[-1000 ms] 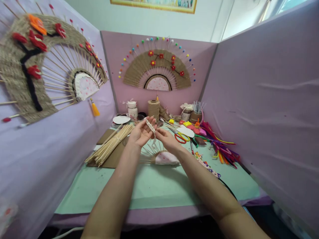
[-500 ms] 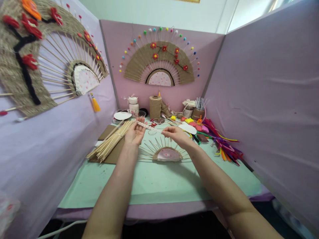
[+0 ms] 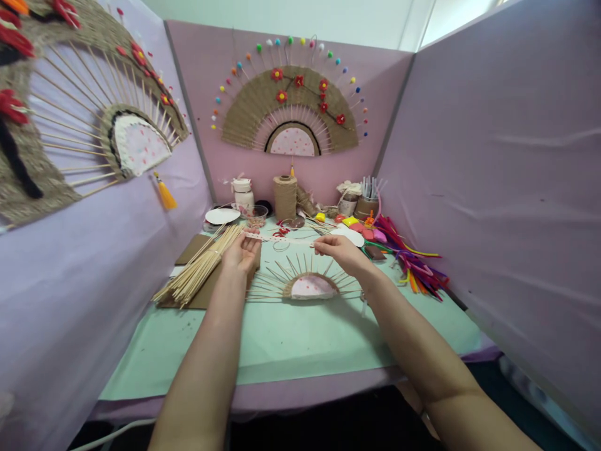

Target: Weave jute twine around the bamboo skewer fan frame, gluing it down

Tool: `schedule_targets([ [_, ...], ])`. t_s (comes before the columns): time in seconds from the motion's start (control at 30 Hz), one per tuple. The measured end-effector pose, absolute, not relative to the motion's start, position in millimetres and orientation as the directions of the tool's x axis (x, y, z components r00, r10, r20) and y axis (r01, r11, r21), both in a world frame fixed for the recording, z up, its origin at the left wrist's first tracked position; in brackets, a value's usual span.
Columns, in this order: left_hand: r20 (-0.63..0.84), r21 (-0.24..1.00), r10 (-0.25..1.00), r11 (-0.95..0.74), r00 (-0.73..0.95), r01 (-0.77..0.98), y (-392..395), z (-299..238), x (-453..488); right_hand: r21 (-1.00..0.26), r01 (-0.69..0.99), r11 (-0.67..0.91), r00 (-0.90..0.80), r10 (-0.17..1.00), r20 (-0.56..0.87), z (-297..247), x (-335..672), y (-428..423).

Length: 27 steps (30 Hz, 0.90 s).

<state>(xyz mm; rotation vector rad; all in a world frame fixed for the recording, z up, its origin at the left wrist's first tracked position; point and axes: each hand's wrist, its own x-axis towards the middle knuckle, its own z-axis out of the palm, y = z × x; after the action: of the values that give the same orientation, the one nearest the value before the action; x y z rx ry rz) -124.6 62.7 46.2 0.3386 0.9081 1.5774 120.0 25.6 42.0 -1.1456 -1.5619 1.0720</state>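
Observation:
A narrow white lace trim [image 3: 282, 239] is stretched level between my two hands above the table. My left hand [image 3: 241, 252], palm partly up, pinches its left end. The other end sits between the thumb and fingers of my right hand [image 3: 339, 250]. Below the strip lies a half-round fan frame [image 3: 312, 287] of thin sticks with a spotted white centre and a twine border. Beside my left hand rests a bundle of bamboo sticks [image 3: 200, 266] on brown cardboard [image 3: 195, 297].
At the back stand a white jar [image 3: 243, 197], a twine spool [image 3: 285, 197] and a pot of clear sticks [image 3: 367, 203]. Colourful pipe cleaners [image 3: 417, 260] lie at right, a white disc [image 3: 348, 236] nearer the middle. Finished fans hang on the back panel [image 3: 399, 81] and left panel.
My hands have moved apart, pulling the lace trim from a slanting line to a nearly level, straighter one. The whole view has shifted slightly.

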Motion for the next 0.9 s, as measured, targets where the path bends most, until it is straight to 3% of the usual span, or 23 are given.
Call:
schedule_targets([
  [0.1, -0.199, 0.901, 0.94, 0.065, -0.276, -0.429, 63.6, 35.3, -128.2, -0.959, 0.185, 0.216, -0.159, 0.969, 0.188, 49.3, 117.2, 30.9],
  [0.23, -0.127, 0.989, 0.936, 0.092, -0.327, -0.119, 59.4, 29.4, -131.7, -0.953, 0.173, 0.25, -0.141, 0.964, 0.227, 65.6, 107.3, 41.1],
  [0.33, 0.19, 0.945, 0.936, -0.092, -0.298, 0.315, 49.8, 34.0, -119.7, -0.956, 0.158, 0.246, -0.132, 0.965, 0.227, 73.0, 96.7, 47.6],
  [0.37, 0.292, 0.913, 0.928, -0.199, -0.231, 0.355, 45.5, 36.1, -112.4, -0.959, 0.154, 0.239, -0.137, 0.966, 0.219, 73.6, 93.0, 49.0],
  [0.47, 0.43, 0.896, 0.903, -0.425, -0.009, 0.129, 32.9, 39.9, -88.4, -0.962, 0.148, 0.23, -0.164, 0.965, 0.205, 71.3, 82.7, 50.0],
  [0.6, 0.387, 0.921, 0.92, -0.381, 0.063, -0.083, 28.3, 35.3, -73.3, -0.971, 0.097, 0.22, -0.196, 0.96, 0.198, 65.8, 74.2, 47.3],
  [0.8, 0.254, 0.965, 0.96, -0.242, 0.118, -0.106, 37.4, 24.7, -83.7, -0.99, -0.101, 0.099, -0.123, 0.986, 0.111, 53.0, 78.8, 49.3],
  [0.9, 0.216, 0.976, 0.969, -0.208, 0.122, -0.071, 39.6, 22.9, -86.3, -0.967, 0.007, 0.254, -0.024, 0.967, 0.254, 44.9, 84.9, 47.4],
])
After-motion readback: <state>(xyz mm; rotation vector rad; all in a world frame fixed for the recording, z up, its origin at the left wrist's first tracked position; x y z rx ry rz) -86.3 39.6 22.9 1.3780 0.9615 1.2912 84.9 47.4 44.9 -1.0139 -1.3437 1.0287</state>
